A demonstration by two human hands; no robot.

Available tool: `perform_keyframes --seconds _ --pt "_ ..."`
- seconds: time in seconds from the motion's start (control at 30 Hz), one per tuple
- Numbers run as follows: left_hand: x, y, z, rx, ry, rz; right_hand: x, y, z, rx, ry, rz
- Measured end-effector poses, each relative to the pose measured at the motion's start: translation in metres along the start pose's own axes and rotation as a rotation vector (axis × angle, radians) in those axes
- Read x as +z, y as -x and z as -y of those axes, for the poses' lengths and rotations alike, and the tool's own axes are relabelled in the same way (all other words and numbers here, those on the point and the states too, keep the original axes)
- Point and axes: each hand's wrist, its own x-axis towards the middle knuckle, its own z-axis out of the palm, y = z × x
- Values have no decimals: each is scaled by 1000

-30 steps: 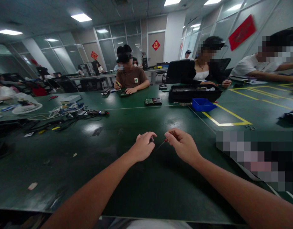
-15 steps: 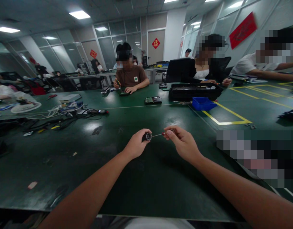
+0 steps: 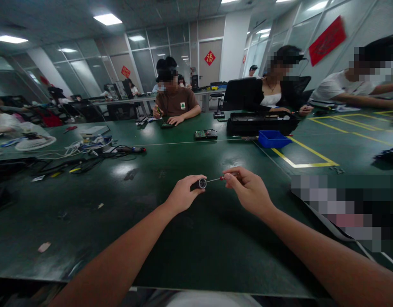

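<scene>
My left hand point(image 3: 183, 195) is closed around a short black cylinder point(image 3: 202, 183), whose round end with a pale rim faces right and toward me. What kind of part it is I cannot make out. A screwdriver point(image 3: 222, 178) with a red collar and thin metal shaft is pinched in my right hand point(image 3: 247, 187). Its shaft points left, with the tip at or very near the cylinder's round end; whether it touches I cannot tell. Most of the handle is hidden by my fingers. Both hands are above the green tabletop point(image 3: 202, 243).
Ahead lies a circuit board device point(image 3: 205, 134), with a blue bin point(image 3: 273, 139) and a long black case point(image 3: 262, 123) to its right. Cables point(image 3: 97, 160) spread over the left side. A person point(image 3: 177, 102) works across the table; others sit at the right.
Both my hands have shifted slightly to the right, carrying the cylinder and the screwdriver. The grip of each hand looks the same.
</scene>
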Motion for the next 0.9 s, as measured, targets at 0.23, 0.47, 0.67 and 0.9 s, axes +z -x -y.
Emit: perform_keyframes --seconds 0.23,0.47,0.67,0.9 --pt "1 1 -2 -14 -30 32 1 3 1 -22 20 44" --pt "0 1 -3 -29 -30 4 7 4 -6 17 -122 -18" --pt "0 2 -3 17 -21 19 9 -6 -8 185 -517 -52" --pt "1 2 -3 11 -83 43 10 -14 -22 324 -738 -54"
